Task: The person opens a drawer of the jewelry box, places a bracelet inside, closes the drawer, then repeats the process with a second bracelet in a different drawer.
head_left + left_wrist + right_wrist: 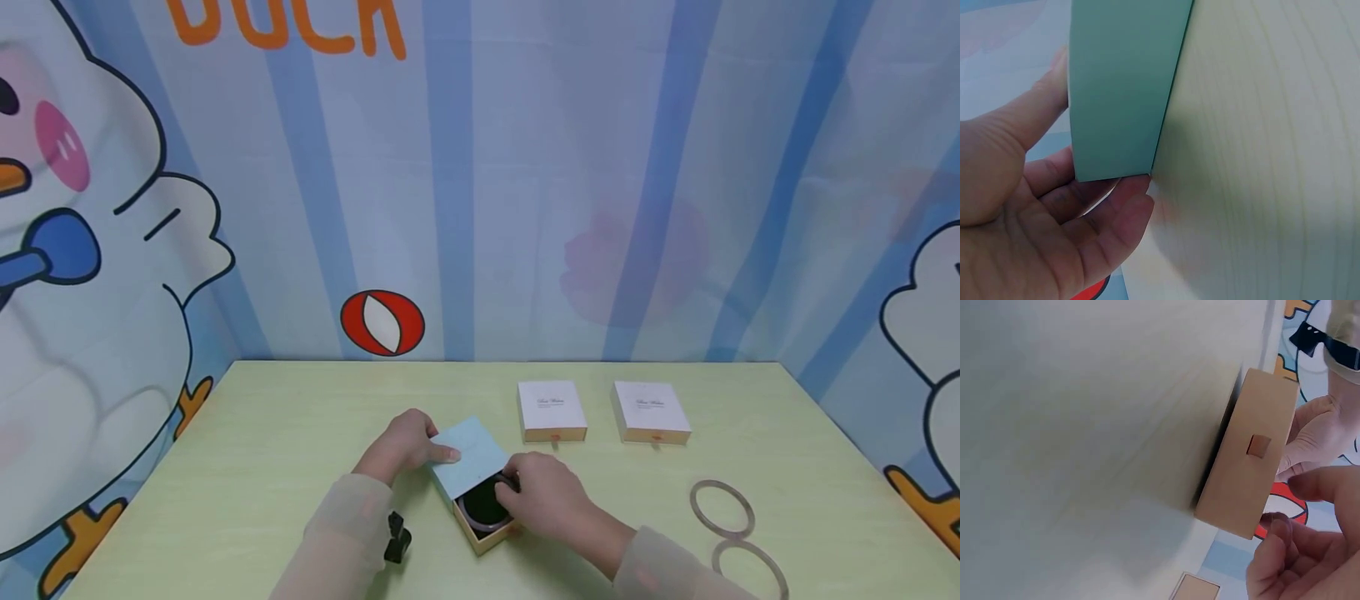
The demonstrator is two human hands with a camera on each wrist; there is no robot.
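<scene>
A light-blue drawer box (471, 458) stands on the table with its tan inner tray (486, 543) partly pulled out. My left hand (407, 444) grips the far left corner of this box, thumb on top, fingers around the end; the left wrist view shows its teal-looking side (1125, 94). In the dark-lined tray lies a greyish bangle (487, 527). At the tray's right edge, my right hand (551, 496) pinches the bangle's rim with curled fingers, partly hiding it. A small pull tab (1259, 445) shows on the tray front in the right wrist view.
Two white-topped boxes, a left one (552, 408) and a right one (651, 410), sit toward the back of the table (300, 408). Two pale bangles, an upper one (697, 510) and a lower one (776, 568), lie at the right. A printed curtain hangs behind.
</scene>
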